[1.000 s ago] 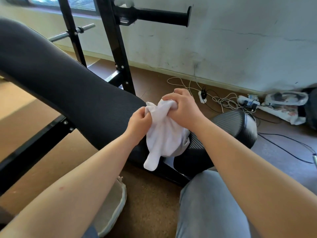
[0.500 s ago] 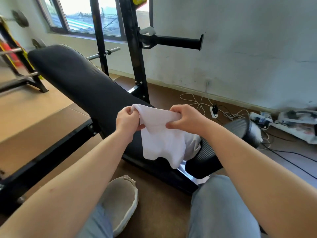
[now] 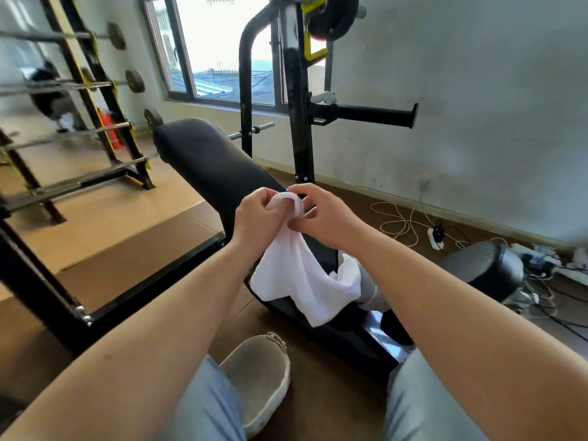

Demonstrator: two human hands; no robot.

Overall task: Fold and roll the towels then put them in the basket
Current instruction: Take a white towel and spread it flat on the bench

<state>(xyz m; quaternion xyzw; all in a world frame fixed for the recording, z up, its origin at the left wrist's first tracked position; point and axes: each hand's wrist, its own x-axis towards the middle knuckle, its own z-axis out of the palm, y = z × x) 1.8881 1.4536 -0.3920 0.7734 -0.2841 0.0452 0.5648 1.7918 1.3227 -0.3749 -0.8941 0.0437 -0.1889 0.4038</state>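
A white towel (image 3: 296, 278) hangs in front of me over the black padded bench (image 3: 216, 167). My left hand (image 3: 259, 218) grips its bunched top end with curled fingers. My right hand (image 3: 321, 213) is right beside it, thumb and fingers pinching the same top edge. The towel's lower part droops in loose folds down to the bench frame. No basket is in view.
The black upright of the weight rack (image 3: 297, 122) with a side peg stands just behind my hands. A barbell rack (image 3: 95, 100) is at the left. White cables and a power strip (image 3: 436, 232) lie by the wall. A round black pad (image 3: 483, 268) is at the right, my shoe (image 3: 257, 377) below.
My hands have drawn together, bunching the towel's top edge that was spread between them. The view has tilted up, showing the window and racks.
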